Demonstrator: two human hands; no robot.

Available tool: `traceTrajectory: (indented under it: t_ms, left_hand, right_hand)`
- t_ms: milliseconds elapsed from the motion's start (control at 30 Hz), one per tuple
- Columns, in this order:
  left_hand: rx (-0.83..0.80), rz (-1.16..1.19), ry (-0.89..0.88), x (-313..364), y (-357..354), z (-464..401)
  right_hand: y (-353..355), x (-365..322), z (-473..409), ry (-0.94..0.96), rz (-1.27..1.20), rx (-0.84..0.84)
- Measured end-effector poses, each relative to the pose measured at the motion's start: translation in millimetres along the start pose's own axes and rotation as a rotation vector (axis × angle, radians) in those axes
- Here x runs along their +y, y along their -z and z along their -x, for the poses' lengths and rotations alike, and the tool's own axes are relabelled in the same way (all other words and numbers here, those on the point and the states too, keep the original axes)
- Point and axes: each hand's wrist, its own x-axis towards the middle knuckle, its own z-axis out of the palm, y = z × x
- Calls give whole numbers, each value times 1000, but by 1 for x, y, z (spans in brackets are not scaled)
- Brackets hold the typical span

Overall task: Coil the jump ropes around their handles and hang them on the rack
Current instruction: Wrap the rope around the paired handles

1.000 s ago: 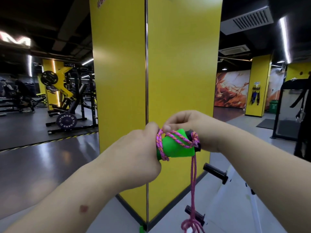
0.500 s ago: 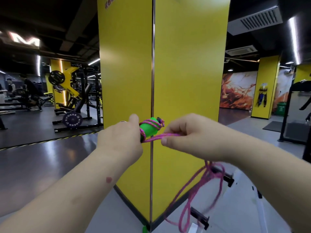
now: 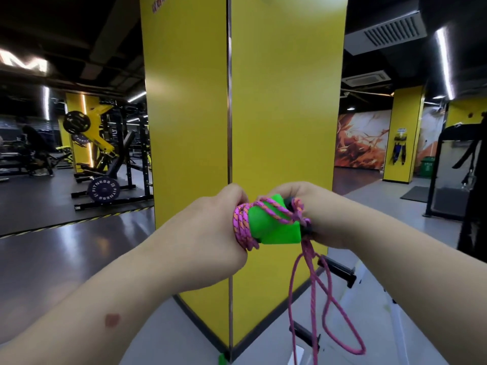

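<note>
Between both hands: green handles (image 3: 274, 227) wound with pink rope (image 3: 242, 227).
Left hand (image 3: 210, 233) grips the coiled end; right hand (image 3: 319, 214) seemingly pinches the strands, slack hanging below.

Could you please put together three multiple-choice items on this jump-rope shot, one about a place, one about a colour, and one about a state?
1. Where do the finished coils of the pink rope sit on the green handles?
A. at the end by the left hand
B. at the end by the right hand
C. spread evenly along them

2. What colour is the pillar behind the hands?
A. red
B. yellow
C. white

3. What is the state of the rope?
A. fully coiled
B. partly coiled, with loops hanging
C. hung on a rack

Answers:
1 A: the tight turns lie against the left hand.
2 B: both of its faces are yellow.
3 B: loose loops hang below the right hand.
</note>
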Motion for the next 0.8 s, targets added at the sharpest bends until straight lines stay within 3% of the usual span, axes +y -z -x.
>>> traceTrajectory:
  t_ms: [100,200,300,433,567,700,800]
  left_hand:
    - [-5,351,125,-3,2,-7]
    - [129,352,252,-18,7,-22]
    - [156,299,309,-29,5,-29]
    - [257,138,333,-44,-2,-38]
    - [397,-264,341,-80,2,-38]
    - [283,-540,374,-103,-4,-31]
    - [159,-690,300,-101,-16,-25]
  right_hand:
    - [-7,11,6,-76,-6,-50]
    - [-14,9,15,-112,132,-60]
    - [-19,-2,24,-135,379,-84]
    - [-21,-20,38,-189,645,-142]
    - [-15,-39,56,-233,733,-218]
    - [-9,-65,70,-51,880,-105]
    - [-6,-75,66,149,753,44]
